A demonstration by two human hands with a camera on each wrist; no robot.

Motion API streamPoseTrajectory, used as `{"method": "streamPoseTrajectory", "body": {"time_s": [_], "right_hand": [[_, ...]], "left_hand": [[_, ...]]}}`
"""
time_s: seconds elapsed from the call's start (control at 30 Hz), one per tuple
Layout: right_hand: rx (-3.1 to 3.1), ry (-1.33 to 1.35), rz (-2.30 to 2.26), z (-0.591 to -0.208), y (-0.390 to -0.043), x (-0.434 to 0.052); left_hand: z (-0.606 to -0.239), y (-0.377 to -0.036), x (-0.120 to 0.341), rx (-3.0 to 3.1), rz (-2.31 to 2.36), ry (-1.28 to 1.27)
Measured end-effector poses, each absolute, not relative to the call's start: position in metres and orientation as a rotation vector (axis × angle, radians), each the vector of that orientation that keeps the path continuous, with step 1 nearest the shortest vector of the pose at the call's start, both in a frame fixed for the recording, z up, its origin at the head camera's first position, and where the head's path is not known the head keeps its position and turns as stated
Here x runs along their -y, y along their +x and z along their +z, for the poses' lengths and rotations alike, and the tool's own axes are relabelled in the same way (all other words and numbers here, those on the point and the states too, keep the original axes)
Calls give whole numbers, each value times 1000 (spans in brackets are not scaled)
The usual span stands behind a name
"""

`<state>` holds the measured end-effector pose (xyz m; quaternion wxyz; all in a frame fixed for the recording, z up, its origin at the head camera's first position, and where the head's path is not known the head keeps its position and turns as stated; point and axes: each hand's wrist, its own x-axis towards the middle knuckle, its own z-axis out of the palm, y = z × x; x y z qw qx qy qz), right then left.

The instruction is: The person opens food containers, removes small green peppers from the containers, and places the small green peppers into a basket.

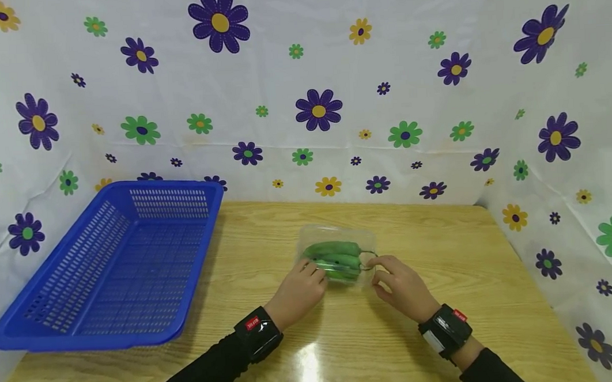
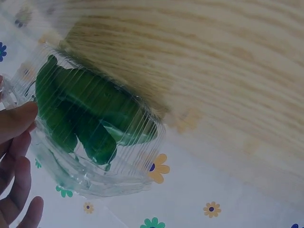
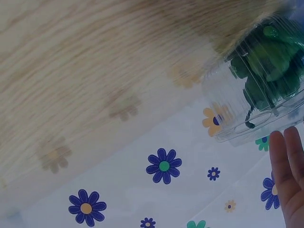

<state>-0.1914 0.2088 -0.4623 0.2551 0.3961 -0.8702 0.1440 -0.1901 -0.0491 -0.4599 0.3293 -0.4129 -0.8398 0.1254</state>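
Note:
A clear plastic clamshell box [image 1: 339, 257] of green peppers lies near the middle of the wooden table [image 1: 444, 247]. My left hand [image 1: 306, 276] touches its left end. In the left wrist view the thumb of that hand [image 2: 18, 124] rests against the box [image 2: 97, 130] and the fingers lie relaxed beside it. My right hand [image 1: 384, 270] sits at the box's right end. In the right wrist view its fingers [image 3: 287, 164] are straight, just beside the box [image 3: 259, 80]. Neither hand has the box lifted.
A large empty blue mesh basket [image 1: 80, 243] stands on the table's left side, tilted against the backdrop. A white cloth with printed flowers [image 1: 331, 86] hangs behind and along the right. The table's right edge runs close to the right hand.

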Motion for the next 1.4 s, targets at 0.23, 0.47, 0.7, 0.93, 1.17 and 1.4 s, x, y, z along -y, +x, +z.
{"method": "streamPoseTrajectory", "body": {"time_s": [0.23,0.47,0.7,0.93,1.17,1.4], "right_hand": [[2430,1052,451,-462,-193,-215],[2443,1070,441,-465,-195,-218],[2404,1130,450,-464,-199,-216],[2391,1172,455,-465,-200,-214],[2390,1098,373,-464,-196,-211],[2381,1077,305,-464,-197,-205]], "left_hand": [[-462,-199,43,2151,325,-1097],[-463,-201,42,2119,316,-1106],[-467,-201,38,2159,252,-988],[-470,-198,38,2182,215,-901],[-465,-203,41,2163,294,-1022],[-465,-205,40,2163,305,-1052]]}}
